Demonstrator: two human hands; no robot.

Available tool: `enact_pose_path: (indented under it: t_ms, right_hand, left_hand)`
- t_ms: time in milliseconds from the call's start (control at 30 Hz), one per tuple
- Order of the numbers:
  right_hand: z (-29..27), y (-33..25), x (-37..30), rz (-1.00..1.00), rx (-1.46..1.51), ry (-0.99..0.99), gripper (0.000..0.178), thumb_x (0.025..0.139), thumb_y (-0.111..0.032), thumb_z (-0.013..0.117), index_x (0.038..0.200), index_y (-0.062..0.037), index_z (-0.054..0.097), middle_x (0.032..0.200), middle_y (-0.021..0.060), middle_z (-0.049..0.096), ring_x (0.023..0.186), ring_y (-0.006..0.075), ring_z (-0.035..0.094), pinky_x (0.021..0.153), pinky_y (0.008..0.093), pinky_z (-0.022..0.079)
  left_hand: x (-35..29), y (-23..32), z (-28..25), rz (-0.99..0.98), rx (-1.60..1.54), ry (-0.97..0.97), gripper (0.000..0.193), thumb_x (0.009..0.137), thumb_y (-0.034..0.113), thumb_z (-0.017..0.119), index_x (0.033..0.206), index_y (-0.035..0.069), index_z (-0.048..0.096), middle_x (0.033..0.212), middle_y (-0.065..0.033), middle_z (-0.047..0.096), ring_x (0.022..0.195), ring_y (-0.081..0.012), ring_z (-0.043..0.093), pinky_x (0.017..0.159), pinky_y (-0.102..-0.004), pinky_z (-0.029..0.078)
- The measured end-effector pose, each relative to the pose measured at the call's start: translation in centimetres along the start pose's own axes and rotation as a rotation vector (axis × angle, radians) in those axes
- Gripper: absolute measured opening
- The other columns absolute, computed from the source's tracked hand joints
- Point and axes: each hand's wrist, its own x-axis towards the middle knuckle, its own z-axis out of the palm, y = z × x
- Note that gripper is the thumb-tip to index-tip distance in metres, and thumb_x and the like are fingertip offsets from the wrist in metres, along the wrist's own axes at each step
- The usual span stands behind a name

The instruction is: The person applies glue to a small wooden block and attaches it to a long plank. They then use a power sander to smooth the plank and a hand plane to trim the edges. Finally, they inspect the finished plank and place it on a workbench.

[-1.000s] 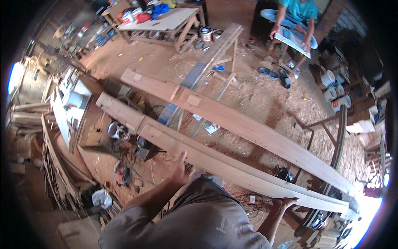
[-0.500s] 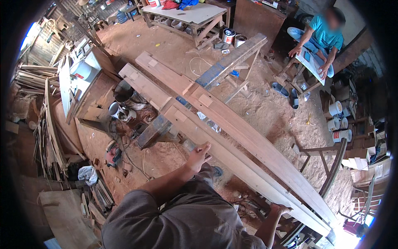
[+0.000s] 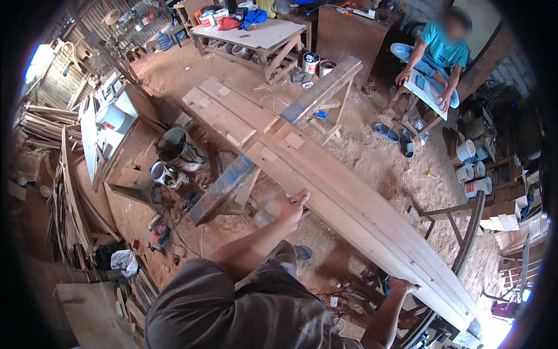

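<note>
Two long wooden planks (image 3: 343, 200) (image 3: 378, 198) lie side by side, slanting from upper left to lower right across a blue-stained trestle beam (image 3: 224, 189). Small rectangular blocks and notched steps show near their far left ends. My left hand (image 3: 295, 206) is closed on the near edge of the nearer plank, past the trestle. Farther down the same edge, my right hand (image 3: 402, 286) grips the plank close to its lower right end. The fingers beneath the wood are partly hidden.
A person (image 3: 444, 55) sits at upper right with a white board (image 3: 427, 96). Buckets (image 3: 172, 148) stand left of the trestle, near a red power tool (image 3: 158, 232). Scrap wood (image 3: 75, 198) is piled at far left. A curved wooden frame (image 3: 469, 232) stands right of the planks.
The nearer plank has moved up and right against the other, closing the gap between them. Both my hands have moved with it, still on its edge.
</note>
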Motion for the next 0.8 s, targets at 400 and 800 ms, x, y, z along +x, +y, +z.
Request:
enact_pose_path:
  t_ms: [400, 800]
  right_hand:
    - [-4.2, -3.1, 7.1, 0.103, 0.038, -0.239, 0.105, 0.093, -0.090, 0.018, 0.167, -0.0160, 0.027, 0.169, 0.0136, 0.034, 0.152, 0.0398, 0.035, 0.122, 0.0634, 0.029]
    - [-23.9, 11.1, -1.2, 0.361, -0.776, -0.420, 0.085, 0.099, -0.075, 0.041, 0.152, -0.0092, 0.048, 0.133, 0.0132, 0.061, 0.119, 0.0323, 0.058, 0.100, 0.0557, 0.050]
  left_hand:
    - [2.5, -3.1, 2.6, 0.036, 0.200, -0.068, 0.064, 0.095, 0.040, 0.080, 0.139, 0.006, 0.048, 0.129, -0.0066, 0.063, 0.116, -0.0183, 0.063, 0.089, -0.0374, 0.058]
    - [-4.4, -4.6, -9.6, -0.037, 1.225, -0.685, 0.081, 0.092, 0.073, 0.065, 0.133, 0.003, 0.067, 0.135, -0.0176, 0.068, 0.126, -0.0336, 0.063, 0.109, -0.0452, 0.047]
